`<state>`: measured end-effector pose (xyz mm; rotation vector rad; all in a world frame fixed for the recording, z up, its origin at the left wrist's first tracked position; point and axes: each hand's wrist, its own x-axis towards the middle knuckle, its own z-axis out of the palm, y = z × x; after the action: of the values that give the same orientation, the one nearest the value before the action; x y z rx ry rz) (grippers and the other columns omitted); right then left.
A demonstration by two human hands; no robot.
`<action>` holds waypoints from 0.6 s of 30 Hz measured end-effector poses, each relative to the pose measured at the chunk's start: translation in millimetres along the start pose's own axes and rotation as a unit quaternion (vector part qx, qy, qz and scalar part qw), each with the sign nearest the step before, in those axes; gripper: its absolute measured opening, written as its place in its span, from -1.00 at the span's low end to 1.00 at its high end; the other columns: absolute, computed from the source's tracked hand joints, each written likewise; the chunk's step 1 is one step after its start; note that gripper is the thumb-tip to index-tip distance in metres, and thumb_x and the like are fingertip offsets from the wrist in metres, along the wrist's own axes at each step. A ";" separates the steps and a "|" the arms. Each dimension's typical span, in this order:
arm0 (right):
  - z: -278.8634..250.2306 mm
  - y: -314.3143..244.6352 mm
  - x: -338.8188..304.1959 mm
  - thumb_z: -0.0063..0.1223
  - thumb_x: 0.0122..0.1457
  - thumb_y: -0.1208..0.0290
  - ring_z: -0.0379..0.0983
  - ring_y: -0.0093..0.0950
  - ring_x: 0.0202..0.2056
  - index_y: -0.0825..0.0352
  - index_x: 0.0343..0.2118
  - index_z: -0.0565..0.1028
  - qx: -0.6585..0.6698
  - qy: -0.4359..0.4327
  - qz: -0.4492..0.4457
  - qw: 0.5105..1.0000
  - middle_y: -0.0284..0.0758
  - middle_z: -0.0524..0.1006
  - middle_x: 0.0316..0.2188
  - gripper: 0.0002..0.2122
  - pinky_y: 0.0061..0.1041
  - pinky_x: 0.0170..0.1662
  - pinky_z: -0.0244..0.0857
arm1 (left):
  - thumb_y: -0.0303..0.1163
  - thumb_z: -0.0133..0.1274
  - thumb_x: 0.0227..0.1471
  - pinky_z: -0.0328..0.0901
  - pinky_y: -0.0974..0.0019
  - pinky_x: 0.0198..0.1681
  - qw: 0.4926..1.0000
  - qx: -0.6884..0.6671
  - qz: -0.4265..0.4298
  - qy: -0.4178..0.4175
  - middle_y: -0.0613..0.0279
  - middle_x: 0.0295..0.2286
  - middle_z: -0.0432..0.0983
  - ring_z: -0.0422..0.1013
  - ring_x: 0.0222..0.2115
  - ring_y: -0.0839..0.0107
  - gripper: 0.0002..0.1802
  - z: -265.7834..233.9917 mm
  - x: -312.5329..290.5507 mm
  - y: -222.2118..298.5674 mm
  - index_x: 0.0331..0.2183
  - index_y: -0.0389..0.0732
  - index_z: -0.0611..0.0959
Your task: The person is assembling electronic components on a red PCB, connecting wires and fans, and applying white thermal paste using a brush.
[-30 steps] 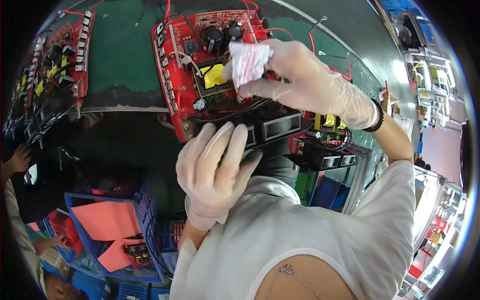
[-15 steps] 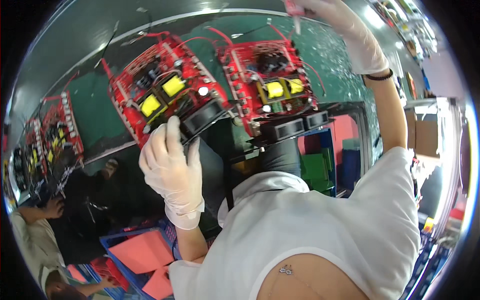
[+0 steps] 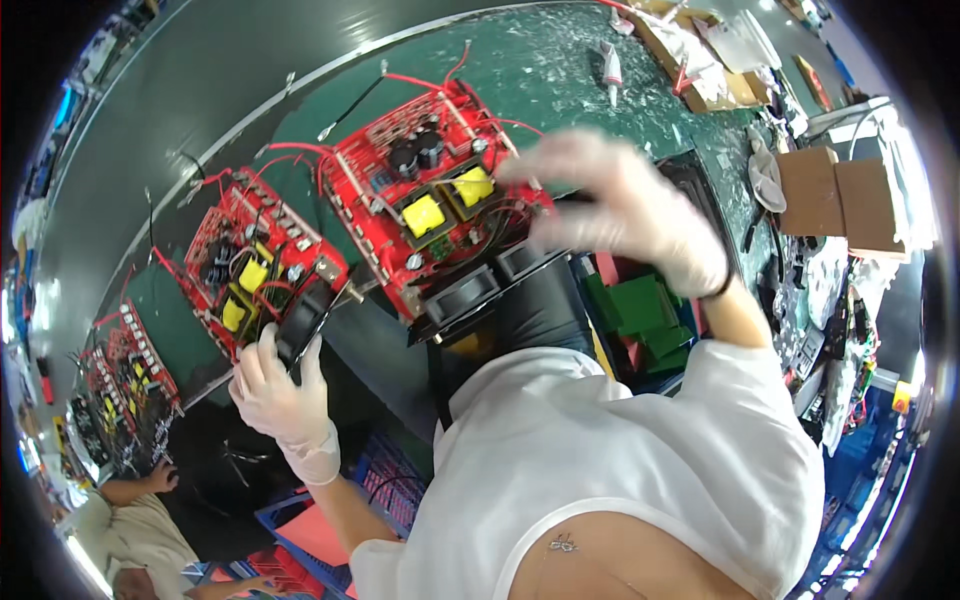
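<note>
A red circuit board [image 3: 345,200] with yellow transformers, black capacitors and a black fan panel [image 3: 465,295] lies on the green mat in front of me. At its right side is my right hand [image 3: 640,215], white-gloved and blurred, thumb and fingers apart with nothing visible between them. Left of that board lies a similar red circuit board [image 3: 195,255], turned at an angle. My left hand [image 3: 283,395], also gloved, grips the fan panel [image 3: 305,322] along its near edge, fingers and thumb on either side. A white-and-red tube [image 3: 612,72] lies on the mat farther back.
Another red board [image 3: 140,350] stands at the far left, near a co-worker's hand [image 3: 162,476]. An open cardboard box [image 3: 720,95] sits at the back right. Below the table edge are green bins [image 3: 645,315] and a blue crate [image 3: 395,480]. Red wires stick out from the boards.
My right hand has let go of the tube at the back and come down to the middle board's right side. My left hand still holds the left board's fan panel. The view has shifted.
</note>
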<state>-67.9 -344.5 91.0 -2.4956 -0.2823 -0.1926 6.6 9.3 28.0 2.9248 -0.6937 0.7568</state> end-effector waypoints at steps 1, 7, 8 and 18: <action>16.5 -6.7 -9.3 0.25 -0.20 0.12 0.34 -0.23 -0.12 0.22 -0.05 0.40 -0.054 -0.009 -0.037 0.998 -0.23 0.42 -0.17 -0.42 -0.38 -0.09 0.27 | -0.03 0.23 -0.31 0.24 0.22 -0.30 1.000 0.007 0.006 0.002 0.29 -0.43 0.39 0.35 -0.37 0.24 -0.47 -1.7 0.7 -1.1 -0.28 -0.12 0.56; 55.0 -12.3 -15.4 0.29 -0.33 0.39 0.35 -0.37 -0.22 0.13 -0.04 0.41 -0.070 0.027 -0.095 0.993 -0.36 0.32 -0.13 -0.38 -0.47 -0.25 0.35 | -0.10 0.28 -0.35 0.22 0.22 -0.26 0.999 -0.009 0.042 0.016 0.26 -0.43 0.39 0.35 -0.35 0.23 -0.45 -7.8 0.5 -15.5 -0.25 -0.12 0.56; 59.2 -12.3 -16.4 0.28 -0.32 0.43 0.36 -0.38 -0.25 0.14 -0.06 0.41 -0.044 0.048 -0.095 0.993 -0.36 0.33 -0.16 -0.40 -0.47 -0.27 0.35 | -0.12 0.28 -0.36 0.21 0.22 -0.24 0.998 -0.026 0.059 0.010 0.26 -0.43 0.39 0.35 -0.35 0.24 -0.45 -8.4 0.7 -14.3 -0.24 -0.13 0.55; 39.1 -6.8 -35.2 0.27 -0.30 0.46 0.36 -0.36 -0.23 0.16 -0.04 0.40 -0.079 0.046 -0.038 0.995 -0.32 0.36 -0.19 -0.40 -0.43 -0.22 0.32 | -0.24 0.29 -0.38 0.18 0.22 -0.20 0.994 -0.039 0.097 -0.036 0.25 -0.39 0.41 0.35 -0.33 0.24 -0.43 2.4 24.5 -31.7 -0.21 -0.17 0.52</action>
<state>-100.7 -321.5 56.4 -2.6248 -0.3357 -0.3733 40.5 27.4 39.6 2.8549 -1.0017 0.6243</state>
